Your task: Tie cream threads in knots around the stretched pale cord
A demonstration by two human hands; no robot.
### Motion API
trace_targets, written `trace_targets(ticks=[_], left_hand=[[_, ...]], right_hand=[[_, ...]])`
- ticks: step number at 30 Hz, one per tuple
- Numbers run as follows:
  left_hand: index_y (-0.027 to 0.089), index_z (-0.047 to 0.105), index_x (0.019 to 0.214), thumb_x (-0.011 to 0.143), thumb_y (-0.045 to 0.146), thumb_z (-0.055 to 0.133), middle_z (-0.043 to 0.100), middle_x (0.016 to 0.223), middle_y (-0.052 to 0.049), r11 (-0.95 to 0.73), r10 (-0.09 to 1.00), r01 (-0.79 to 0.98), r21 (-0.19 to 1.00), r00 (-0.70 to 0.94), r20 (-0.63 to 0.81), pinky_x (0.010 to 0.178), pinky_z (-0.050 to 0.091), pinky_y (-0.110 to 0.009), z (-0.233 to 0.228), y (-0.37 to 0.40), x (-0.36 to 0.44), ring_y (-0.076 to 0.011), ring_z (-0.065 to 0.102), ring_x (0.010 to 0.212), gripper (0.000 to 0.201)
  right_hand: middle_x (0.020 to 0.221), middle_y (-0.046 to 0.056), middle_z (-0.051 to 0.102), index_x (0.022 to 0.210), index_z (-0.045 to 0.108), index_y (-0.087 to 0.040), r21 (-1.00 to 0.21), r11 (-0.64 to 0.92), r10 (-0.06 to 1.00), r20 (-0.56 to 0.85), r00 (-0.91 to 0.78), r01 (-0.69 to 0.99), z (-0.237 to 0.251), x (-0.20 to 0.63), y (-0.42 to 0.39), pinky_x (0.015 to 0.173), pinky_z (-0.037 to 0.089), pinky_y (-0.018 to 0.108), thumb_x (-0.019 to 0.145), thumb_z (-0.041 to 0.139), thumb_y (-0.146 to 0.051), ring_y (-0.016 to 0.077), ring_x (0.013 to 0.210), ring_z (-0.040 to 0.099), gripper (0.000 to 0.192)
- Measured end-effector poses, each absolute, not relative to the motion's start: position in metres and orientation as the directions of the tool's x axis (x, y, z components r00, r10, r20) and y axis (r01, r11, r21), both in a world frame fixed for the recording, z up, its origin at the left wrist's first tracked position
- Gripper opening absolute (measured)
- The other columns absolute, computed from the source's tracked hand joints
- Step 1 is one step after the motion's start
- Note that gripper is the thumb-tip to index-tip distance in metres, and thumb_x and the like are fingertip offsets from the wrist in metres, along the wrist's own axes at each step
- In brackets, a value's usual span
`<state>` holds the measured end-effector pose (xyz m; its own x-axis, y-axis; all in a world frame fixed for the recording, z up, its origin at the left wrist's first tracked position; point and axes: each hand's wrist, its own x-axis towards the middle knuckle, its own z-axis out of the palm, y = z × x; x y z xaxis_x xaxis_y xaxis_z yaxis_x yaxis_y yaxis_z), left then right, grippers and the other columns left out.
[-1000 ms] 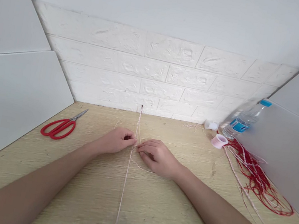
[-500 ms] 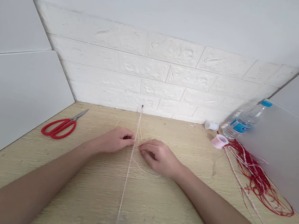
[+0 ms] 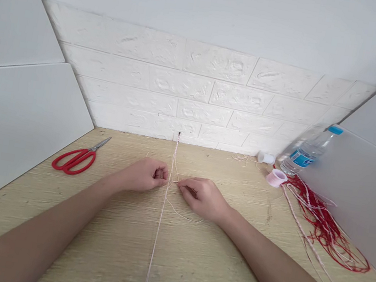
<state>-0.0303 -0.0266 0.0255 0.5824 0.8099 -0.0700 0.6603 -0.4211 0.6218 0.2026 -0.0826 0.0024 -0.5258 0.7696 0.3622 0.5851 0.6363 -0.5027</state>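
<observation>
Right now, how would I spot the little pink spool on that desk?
Look along the wooden desk to its far right corner, where a water bottle leans. The pink spool lies just left of the red cords; the white spool behind it is paler.

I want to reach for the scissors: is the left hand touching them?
Apart. The head view shows bare table between the left hand and the red scissors.
</observation>
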Motion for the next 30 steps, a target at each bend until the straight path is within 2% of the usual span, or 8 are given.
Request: trace_targets(ticks=[5, 8, 13, 17, 21, 24, 28, 30], left_hand=[[0.021, 0.062, 0.082, 0.076, 0.045, 0.059, 0.056, 0.065, 0.002, -0.419, 0.819, 0.673, 0.61, 0.57, -0.066, 0.054, 0.035, -0.025, 0.025, -0.026, -0.031, -0.0131, 0.048, 0.058, 0.025], [0.02, 0.062, 0.079, 0.077, 0.046, 0.057, 0.055, 0.065, 0.001, -0.429, 0.811, 0.679, 0.595, 0.579, -0.076, 0.054, 0.034, -0.025, 0.025, -0.025, -0.031, -0.0131, 0.047, 0.058, 0.026], [0.02, 0.061, 0.078, 0.078, 0.046, 0.055, 0.054, 0.065, 0.001, -0.428, 0.809, 0.69, 0.583, 0.581, -0.094, 0.053, 0.032, -0.025, 0.026, -0.026, -0.031, -0.0128, 0.045, 0.057, 0.026], [0.02, 0.061, 0.078, 0.078, 0.047, 0.054, 0.055, 0.065, 0.0, -0.417, 0.807, 0.684, 0.599, 0.581, -0.102, 0.054, 0.032, -0.026, 0.027, -0.027, -0.031, -0.0133, 0.045, 0.058, 0.028], [0.02, 0.06, 0.078, 0.078, 0.047, 0.055, 0.054, 0.067, 0.0, -0.399, 0.804, 0.665, 0.631, 0.584, -0.107, 0.055, 0.033, -0.026, 0.027, -0.025, -0.033, -0.0137, 0.045, 0.06, 0.028], [0.02, 0.059, 0.08, 0.079, 0.046, 0.055, 0.055, 0.069, 0.0, -0.383, 0.814, 0.638, 0.668, 0.574, -0.081, 0.057, 0.034, -0.027, 0.027, -0.022, -0.034, -0.014, 0.046, 0.063, 0.027], [0.019, 0.059, 0.081, 0.08, 0.045, 0.055, 0.057, 0.074, -0.001, -0.377, 0.839, 0.611, 0.696, 0.544, -0.024, 0.06, 0.036, -0.028, 0.025, -0.017, -0.037, -0.0149, 0.048, 0.066, 0.026], [0.019, 0.059, 0.08, 0.08, 0.044, 0.056, 0.057, 0.073, -0.001, -0.376, 0.841, 0.61, 0.698, 0.541, -0.019, 0.061, 0.037, -0.028, 0.024, -0.015, -0.038, -0.0146, 0.048, 0.066, 0.026]], right_hand=[[0.1, 0.005, 0.069, 0.108, 0.066, -0.021, -0.506, 0.627, 0.779, 0.424, -0.462, 0.593, -0.004, 0.203, -0.077, 0.08, 0.049, 0.032, 0.089, 0.05, -0.015, 0.018, 0.089, 0.063, 0.025], [0.096, 0.008, 0.065, 0.108, 0.065, -0.02, -0.47, 0.602, 0.792, 0.458, -0.405, 0.645, -0.007, 0.204, -0.073, 0.084, 0.046, 0.037, 0.086, 0.056, -0.017, 0.0214, 0.094, 0.058, 0.024], [0.076, 0.003, 0.056, 0.083, 0.062, -0.019, -0.506, 0.47, 0.876, 0.367, -0.312, 0.723, -0.011, 0.205, -0.068, 0.072, 0.042, 0.032, 0.083, 0.064, -0.025, 0.0182, 0.078, 0.052, 0.007], [0.073, 0.002, 0.056, 0.074, 0.058, -0.018, -0.537, 0.45, 0.891, 0.328, -0.315, 0.713, -0.014, 0.206, -0.065, 0.068, 0.039, 0.029, 0.084, 0.061, -0.022, 0.0159, 0.073, 0.05, 0.011], [0.075, 0.003, 0.058, 0.074, 0.058, -0.018, -0.569, 0.458, 0.887, 0.347, -0.306, 0.683, -0.015, 0.208, -0.063, 0.07, 0.04, 0.03, 0.084, 0.06, -0.019, 0.0163, 0.075, 0.051, 0.011], [0.076, 0.003, 0.06, 0.076, 0.057, -0.018, -0.644, 0.432, 0.901, 0.337, -0.272, 0.631, -0.014, 0.208, -0.063, 0.065, 0.04, 0.029, 0.086, 0.056, -0.02, 0.0159, 0.072, 0.052, 0.01], [0.071, -0.001, 0.057, 0.09, 0.055, -0.02, -0.745, 0.385, 0.923, 0.309, -0.23, 0.545, -0.011, 0.207, -0.066, 0.058, 0.039, 0.026, 0.088, 0.051, -0.023, 0.0137, 0.063, 0.051, 0.006], [0.069, -0.002, 0.055, 0.098, 0.055, -0.02, -0.76, 0.387, 0.922, 0.314, -0.227, 0.522, -0.01, 0.206, -0.068, 0.058, 0.039, 0.025, 0.088, 0.051, -0.024, 0.0132, 0.062, 0.05, 0.011]])
